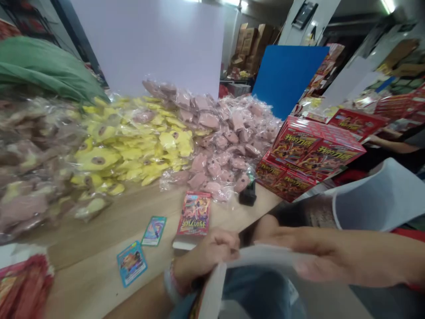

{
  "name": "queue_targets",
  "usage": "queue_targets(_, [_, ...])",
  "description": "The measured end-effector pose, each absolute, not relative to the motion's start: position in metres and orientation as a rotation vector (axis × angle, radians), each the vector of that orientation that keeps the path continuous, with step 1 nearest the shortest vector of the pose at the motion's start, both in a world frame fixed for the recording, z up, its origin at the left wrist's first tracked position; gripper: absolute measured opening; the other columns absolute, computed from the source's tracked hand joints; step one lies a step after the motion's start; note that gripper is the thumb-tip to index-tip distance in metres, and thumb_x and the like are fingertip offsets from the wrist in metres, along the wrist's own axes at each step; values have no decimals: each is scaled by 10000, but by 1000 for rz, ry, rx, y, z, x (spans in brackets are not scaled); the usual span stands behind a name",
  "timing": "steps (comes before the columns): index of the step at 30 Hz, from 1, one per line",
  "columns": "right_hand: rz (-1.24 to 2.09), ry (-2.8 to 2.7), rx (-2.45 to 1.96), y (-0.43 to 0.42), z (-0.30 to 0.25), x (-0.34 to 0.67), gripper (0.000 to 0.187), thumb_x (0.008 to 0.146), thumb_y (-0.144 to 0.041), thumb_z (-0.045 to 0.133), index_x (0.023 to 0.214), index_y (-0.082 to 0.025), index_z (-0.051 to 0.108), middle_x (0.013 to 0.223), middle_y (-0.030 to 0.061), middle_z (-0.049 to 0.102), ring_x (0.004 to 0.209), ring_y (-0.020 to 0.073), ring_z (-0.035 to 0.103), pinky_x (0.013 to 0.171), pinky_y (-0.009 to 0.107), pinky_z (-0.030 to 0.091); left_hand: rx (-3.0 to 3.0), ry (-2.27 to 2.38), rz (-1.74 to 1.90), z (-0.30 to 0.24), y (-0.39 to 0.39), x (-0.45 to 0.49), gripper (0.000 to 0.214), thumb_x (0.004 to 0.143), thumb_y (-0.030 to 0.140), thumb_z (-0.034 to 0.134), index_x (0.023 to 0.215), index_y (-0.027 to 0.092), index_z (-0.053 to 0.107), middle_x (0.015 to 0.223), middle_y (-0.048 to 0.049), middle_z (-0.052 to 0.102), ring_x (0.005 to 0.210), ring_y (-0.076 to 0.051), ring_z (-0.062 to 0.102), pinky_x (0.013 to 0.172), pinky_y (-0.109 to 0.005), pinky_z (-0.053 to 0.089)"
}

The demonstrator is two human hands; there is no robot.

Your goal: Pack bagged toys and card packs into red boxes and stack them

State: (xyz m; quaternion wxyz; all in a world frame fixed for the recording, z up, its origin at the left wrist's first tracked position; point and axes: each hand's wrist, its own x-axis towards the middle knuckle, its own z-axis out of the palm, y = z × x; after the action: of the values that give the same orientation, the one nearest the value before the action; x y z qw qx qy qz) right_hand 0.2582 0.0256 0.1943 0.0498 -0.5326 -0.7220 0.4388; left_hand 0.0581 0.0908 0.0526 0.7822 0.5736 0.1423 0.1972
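Note:
Low in front of me, over my lap, is a white-sided cardboard box [215, 290], with a sliver of printed colour on its outer left side. My left hand [215, 248], a band at its wrist, is closed at the box's upper left edge. Across the box, my right hand [299, 246] grips its white panel, fingers on the inner side; motion blurs it. Just beyond my left hand lies a small red printed box [195, 213] with its white flap towards me. Two cards lie to the left, one blue-edged [132, 263] and one green-edged [154, 231].
Bagged yellow [133, 141] and pink [229, 133] soft pieces are heaped along the table's back. Shrink-wrapped red boxes [312, 150] stand at right, near a white curved bin [375, 199]. Red packets [25, 283] lie at lower left. Another person's arm [392, 141] shows far right.

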Motion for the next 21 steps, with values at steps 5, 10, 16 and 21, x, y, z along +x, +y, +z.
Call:
queue_targets(5, [1942,-2218,-1481,15,163,259,615,895,-486,242,1404,-186,71,1482,42,47,1342,183,61,1082,336,87,1105,392,443,31,95,62,146,569,213,496,471,150,408,504,33,372,496,-79,307,489,-224,210])
queue_targets(10, [2004,-2055,-1552,11,119,263,627,881,-536,211,1403,-202,116,1477,39,74,1333,207,138,1076,367,119,1040,487,491,16,90,69,286,635,310,583,492,156,389,499,51,338,474,-66,278,466,-219,196])
queue_targets(16, [1374,-1966,-2103,11,79,248,921,704,-542,561,1404,-110,147,1351,193,386,1174,315,433,978,427,312,976,655,664,15,79,69,349,700,459,579,601,161,425,575,49,399,515,-75,343,483,-198,265])
queue_targets(21, [1329,-2028,-2247,21,76,244,752,643,-656,536,1260,-238,429,1138,114,582,965,300,576,806,390,437,908,696,686,12,75,64,296,662,409,623,699,158,469,637,46,449,516,-69,392,476,-184,304])
